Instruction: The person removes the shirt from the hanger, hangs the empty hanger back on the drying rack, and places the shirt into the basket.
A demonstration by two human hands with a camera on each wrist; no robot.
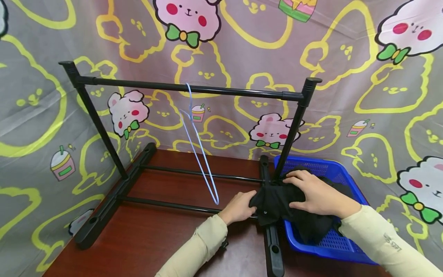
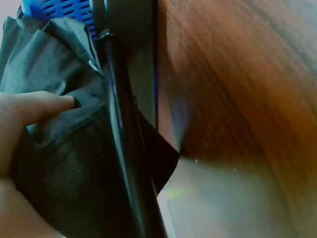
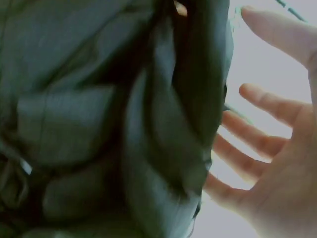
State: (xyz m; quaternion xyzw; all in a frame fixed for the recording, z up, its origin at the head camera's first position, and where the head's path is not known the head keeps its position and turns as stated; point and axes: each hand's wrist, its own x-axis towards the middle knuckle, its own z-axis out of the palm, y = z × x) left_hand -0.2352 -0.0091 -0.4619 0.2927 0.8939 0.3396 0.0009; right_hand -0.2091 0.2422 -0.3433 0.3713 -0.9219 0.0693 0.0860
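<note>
A black garment (image 1: 277,202), crumpled, lies over the right foot of the clothes rack and into the blue basket (image 1: 346,257). My left hand (image 1: 239,208) grips its left edge between thumb and fingers; in the left wrist view the thumb (image 2: 44,105) presses on the dark fabric (image 2: 54,158). My right hand (image 1: 318,194) spreads over the garment's right part, above the basket. Seen from the right wrist, the fingers (image 3: 262,139) are parted and extended, their tips at the edge of the cloth (image 3: 168,139). A light blue hanger (image 1: 190,98) hangs from the rack's top bar (image 1: 235,91).
The black rack's right post (image 1: 292,134) rises just behind my right hand. Its lower rod (image 1: 166,204) passes close to my left hand, and its left foot (image 1: 104,211) stands on the reddish-brown table (image 1: 138,246). A patterned curtain (image 1: 228,61) hangs behind.
</note>
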